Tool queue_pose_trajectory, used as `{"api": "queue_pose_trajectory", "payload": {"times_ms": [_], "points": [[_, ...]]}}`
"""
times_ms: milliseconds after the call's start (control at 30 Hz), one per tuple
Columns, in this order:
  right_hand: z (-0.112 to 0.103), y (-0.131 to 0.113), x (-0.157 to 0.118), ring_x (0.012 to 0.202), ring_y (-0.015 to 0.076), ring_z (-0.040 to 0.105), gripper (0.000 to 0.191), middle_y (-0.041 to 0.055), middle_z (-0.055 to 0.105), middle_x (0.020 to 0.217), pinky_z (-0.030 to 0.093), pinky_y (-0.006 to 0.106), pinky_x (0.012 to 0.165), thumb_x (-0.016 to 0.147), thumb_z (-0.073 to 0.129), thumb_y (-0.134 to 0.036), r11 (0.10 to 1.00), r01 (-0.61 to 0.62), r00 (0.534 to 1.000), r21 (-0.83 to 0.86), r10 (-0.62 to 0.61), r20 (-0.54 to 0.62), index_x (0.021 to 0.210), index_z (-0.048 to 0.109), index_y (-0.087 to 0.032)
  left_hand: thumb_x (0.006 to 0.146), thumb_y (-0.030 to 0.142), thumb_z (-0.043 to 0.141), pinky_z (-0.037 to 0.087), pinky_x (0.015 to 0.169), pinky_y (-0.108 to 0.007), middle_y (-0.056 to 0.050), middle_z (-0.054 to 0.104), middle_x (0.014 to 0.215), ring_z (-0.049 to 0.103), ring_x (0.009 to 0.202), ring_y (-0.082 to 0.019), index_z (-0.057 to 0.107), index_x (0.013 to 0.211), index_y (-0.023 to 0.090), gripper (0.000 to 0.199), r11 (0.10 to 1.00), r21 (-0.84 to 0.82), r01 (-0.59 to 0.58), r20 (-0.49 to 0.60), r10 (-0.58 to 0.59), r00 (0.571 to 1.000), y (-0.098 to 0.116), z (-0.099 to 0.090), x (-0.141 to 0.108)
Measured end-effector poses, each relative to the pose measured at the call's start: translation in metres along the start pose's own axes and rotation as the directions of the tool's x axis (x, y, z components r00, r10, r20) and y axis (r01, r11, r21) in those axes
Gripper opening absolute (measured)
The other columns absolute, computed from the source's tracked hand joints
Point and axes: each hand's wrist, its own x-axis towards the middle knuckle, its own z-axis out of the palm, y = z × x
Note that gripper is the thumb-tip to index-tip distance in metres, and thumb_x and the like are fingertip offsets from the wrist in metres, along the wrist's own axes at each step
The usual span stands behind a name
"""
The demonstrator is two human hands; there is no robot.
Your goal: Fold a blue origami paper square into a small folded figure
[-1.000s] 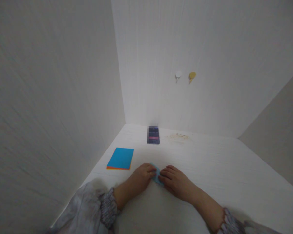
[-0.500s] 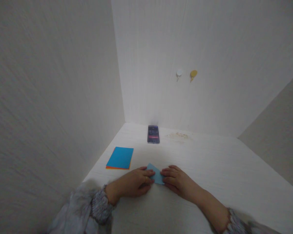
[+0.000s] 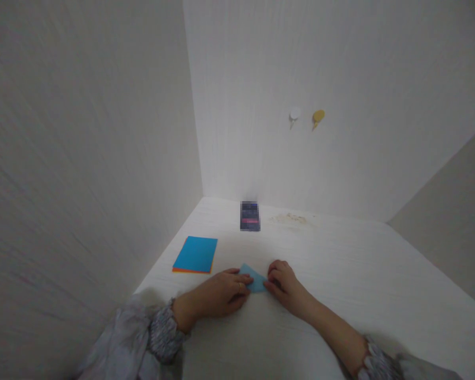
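Observation:
A small piece of light blue paper (image 3: 256, 281), folded to a pointed shape, lies on the white surface between my two hands. My left hand (image 3: 225, 293), with a ring on one finger, rests with its fingers laid flat over the paper's left part and hides some of it. At the paper's right corner, the thumb and curled fingers of my right hand (image 3: 285, 285) come together in a pinch. Part of that corner is hidden by the fingertips.
To the left lies a stack of square coloured paper (image 3: 196, 254), blue on top with orange edges below. A dark blurred object (image 3: 249, 216) stands near the back wall. Two hooks, one white (image 3: 294, 114) and one yellow (image 3: 319, 116), are on that wall. Side walls rise left and right.
My right hand has gone from fingers stretched over the paper's right side to a curled pinch at its corner. The paper's lower edge sits slightly higher. My left hand stays nearly in place.

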Motion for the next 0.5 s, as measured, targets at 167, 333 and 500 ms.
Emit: {"api": "queue_pose_trajectory", "payload": {"times_ms": [167, 333, 500], "points": [[0.0049, 0.0029, 0.0018, 0.076, 0.0172, 0.045, 0.015, 0.0046, 0.050, 0.080, 0.038, 0.032, 0.069, 0.077, 0.048, -0.025, 0.996, -0.030, 0.999, -0.089, 0.032, 0.016, 0.064, 0.050, -0.017, 0.080, 0.016, 0.043, 0.027, 0.097, -0.032, -0.004, 0.054, 0.113, 0.052, 0.100, -0.016, 0.056, 0.083, 0.018, 0.013, 1.000, -0.009, 0.016, -0.008, -0.016, 1.000, -0.0003, 0.0014, 0.0001], [0.0055, 0.0029, 0.0043, 0.079, 0.0174, 0.045, 0.015, 0.0045, 0.050, 0.082, 0.036, 0.032, 0.072, 0.077, 0.049, -0.026, 0.986, -0.089, 0.991, -0.142, 0.102, 0.084, 0.065, 0.052, -0.016, 0.082, 0.016, 0.040, 0.030, 0.094, -0.031, -0.004, 0.056, 0.107, 0.054, 0.095, -0.015, 0.051, 0.094, 0.018, 0.017, 0.999, -0.029, 0.037, 0.000, -0.037, 0.999, 0.0043, -0.0044, 0.0025], [0.0037, -0.0001, 0.0052, 0.080, 0.0169, 0.045, 0.015, 0.0040, 0.050, 0.083, 0.035, 0.030, 0.073, 0.077, 0.050, -0.027, 0.979, -0.114, 0.987, -0.171, 0.132, 0.097, 0.066, 0.053, -0.017, 0.083, 0.019, 0.041, 0.031, 0.093, -0.032, -0.004, 0.055, 0.109, 0.052, 0.097, -0.016, 0.044, 0.114, 0.021, 0.031, 0.999, 0.033, 0.004, 0.020, -0.005, 1.000, 0.0044, -0.0047, 0.0031]]}}
